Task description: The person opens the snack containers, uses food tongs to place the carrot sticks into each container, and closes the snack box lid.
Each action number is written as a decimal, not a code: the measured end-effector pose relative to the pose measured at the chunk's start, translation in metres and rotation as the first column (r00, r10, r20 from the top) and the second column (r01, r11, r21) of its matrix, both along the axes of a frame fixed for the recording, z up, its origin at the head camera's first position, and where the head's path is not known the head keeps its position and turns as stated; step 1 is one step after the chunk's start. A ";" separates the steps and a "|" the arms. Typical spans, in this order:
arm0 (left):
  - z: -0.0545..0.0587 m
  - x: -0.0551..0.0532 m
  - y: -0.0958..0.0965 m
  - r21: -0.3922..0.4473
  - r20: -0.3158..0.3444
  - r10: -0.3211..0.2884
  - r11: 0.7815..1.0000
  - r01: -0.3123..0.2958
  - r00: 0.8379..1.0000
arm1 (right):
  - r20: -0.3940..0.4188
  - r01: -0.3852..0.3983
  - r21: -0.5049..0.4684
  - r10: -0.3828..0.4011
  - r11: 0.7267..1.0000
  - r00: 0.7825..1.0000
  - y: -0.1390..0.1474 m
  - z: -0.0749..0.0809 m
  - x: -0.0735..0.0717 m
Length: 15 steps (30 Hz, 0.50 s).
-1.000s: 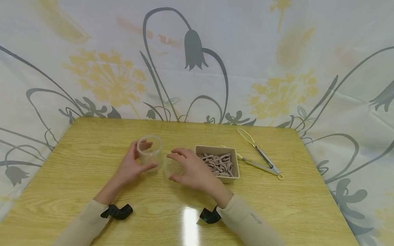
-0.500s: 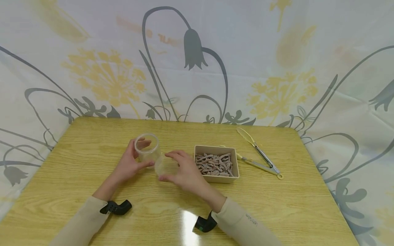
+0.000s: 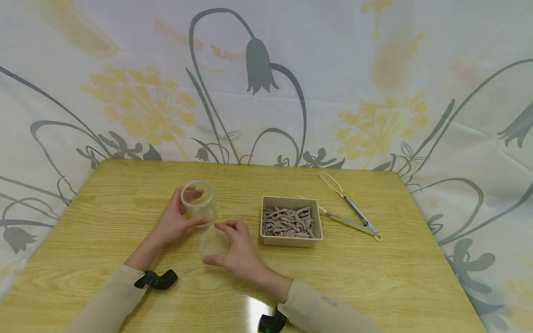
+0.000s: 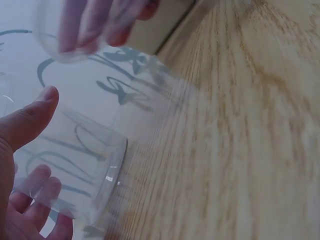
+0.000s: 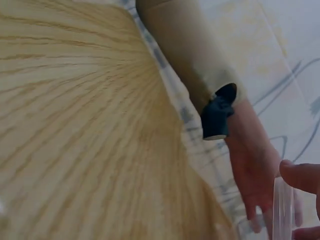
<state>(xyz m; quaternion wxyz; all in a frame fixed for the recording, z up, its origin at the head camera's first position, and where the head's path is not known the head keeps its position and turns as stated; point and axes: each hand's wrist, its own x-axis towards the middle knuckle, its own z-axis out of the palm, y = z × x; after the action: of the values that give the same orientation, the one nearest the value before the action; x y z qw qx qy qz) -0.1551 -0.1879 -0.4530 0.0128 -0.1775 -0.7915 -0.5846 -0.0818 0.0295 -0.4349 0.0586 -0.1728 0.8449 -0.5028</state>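
A clear, round, open-topped jar (image 3: 202, 213) stands upright on the table at left of centre. My left hand (image 3: 171, 223) grips it from the left, thumb on the near side and fingers round behind; they show through the wall of the jar (image 4: 95, 162) in the left wrist view. My right hand (image 3: 241, 252) pinches a clear round lid (image 3: 211, 243) by its edge, thumb and fingertips on opposite sides. That lid is held near the jar, on its front right side. In the right wrist view the lid (image 5: 283, 210) appears edge-on.
A beige rectangular box (image 3: 290, 241) full of greyish-brown strips (image 3: 289, 223) sits right of my right hand. Farther right lie spread tongs (image 3: 354, 209) with yellow ends and a ring. A patterned curtain (image 3: 266, 106) rises behind the table's (image 3: 374, 277) far edge.
My right hand has carried the lid left and nearer to me, away from the box, whose strips now show fully. My left hand and the jar have shifted slightly left.
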 end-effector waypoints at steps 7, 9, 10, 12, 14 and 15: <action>0.000 -0.003 0.001 0.011 -0.003 -0.012 1.000 0.012 1.000 | 0.031 0.073 0.000 -0.073 0.997 0.997 -0.003 -0.019 0.003; 0.000 -0.004 0.002 0.013 -0.010 -0.023 1.000 0.023 1.000 | 0.016 0.084 -0.007 -0.084 0.996 0.996 -0.003 -0.023 0.003; 0.000 -0.005 0.002 0.014 -0.010 -0.028 0.999 0.028 1.000 | 0.010 0.088 -0.010 -0.088 0.996 0.996 -0.003 -0.025 0.003; 0.000 -0.007 0.004 0.015 -0.012 -0.041 0.999 0.041 0.999 | -0.005 0.095 -0.017 -0.095 0.995 0.995 -0.003 -0.027 0.002; -0.001 -0.008 0.005 0.010 -0.007 -0.047 0.999 0.047 0.999 | -0.009 0.103 -0.020 -0.104 0.994 0.995 -0.002 -0.028 0.002; -0.001 -0.008 0.006 0.014 0.001 -0.051 0.999 0.050 0.999 | -0.017 0.107 -0.019 -0.107 0.994 0.994 -0.002 -0.028 0.001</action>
<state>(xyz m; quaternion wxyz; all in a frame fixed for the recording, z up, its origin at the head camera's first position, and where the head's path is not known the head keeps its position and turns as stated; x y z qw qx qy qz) -0.1633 -0.1821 -0.4538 -0.0014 -0.1968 -0.7827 -0.5905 -0.0804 0.0275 -0.4631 0.0225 -0.1321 0.8490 -0.5111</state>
